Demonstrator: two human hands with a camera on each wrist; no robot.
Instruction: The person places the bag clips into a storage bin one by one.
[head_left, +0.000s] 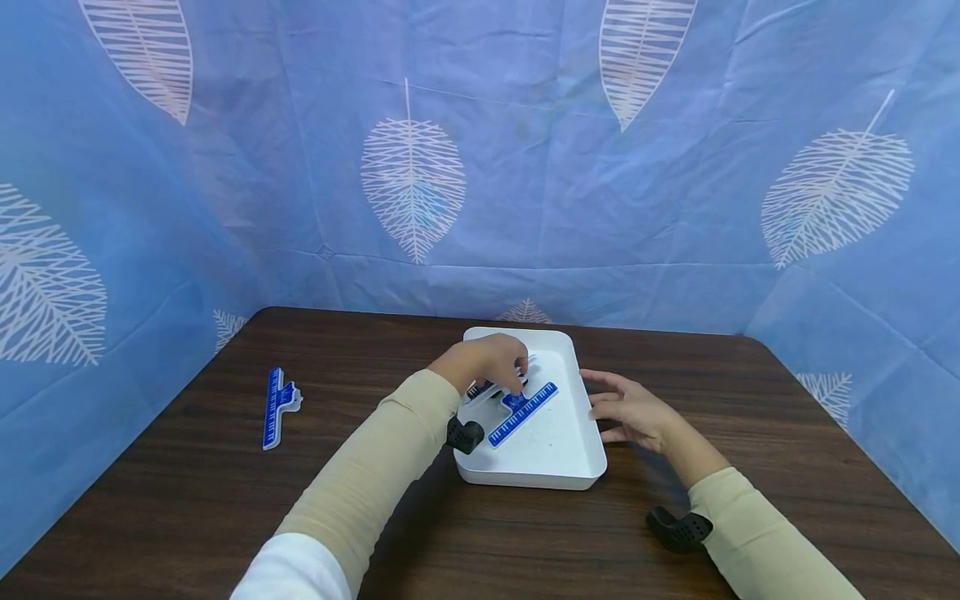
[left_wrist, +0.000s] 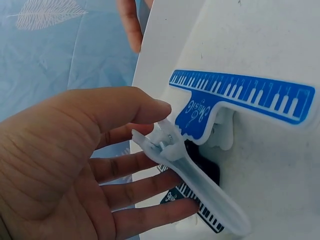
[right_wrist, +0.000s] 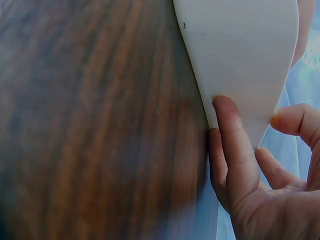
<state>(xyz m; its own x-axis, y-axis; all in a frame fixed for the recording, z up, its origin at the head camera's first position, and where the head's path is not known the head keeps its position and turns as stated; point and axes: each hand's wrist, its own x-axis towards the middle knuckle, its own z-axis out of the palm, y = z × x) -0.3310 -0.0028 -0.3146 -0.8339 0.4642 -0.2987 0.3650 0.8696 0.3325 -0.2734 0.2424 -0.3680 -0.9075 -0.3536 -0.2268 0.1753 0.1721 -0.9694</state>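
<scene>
My left hand [head_left: 487,362] is over the left side of a white tray [head_left: 532,481] and pinches a pale, long-handled clip [left_wrist: 207,187] between thumb and fingers, as the left wrist view shows. Close beside it inside the tray lies a blue clip [head_left: 522,414] with a piano-key print and "Music" lettering. Beneath the held clip, a black clip [left_wrist: 205,162] with the same kind of keys is partly hidden by the fingers. On the tray's right side, my right hand [head_left: 633,410] touches the outer wall and rim with spread fingers [right_wrist: 237,150].
Another blue piano-key clip [head_left: 272,408] lies on the dark wooden table [head_left: 187,500], well left of the tray. A blue cloth [head_left: 525,183] with white leaf prints hangs behind the table and along its sides.
</scene>
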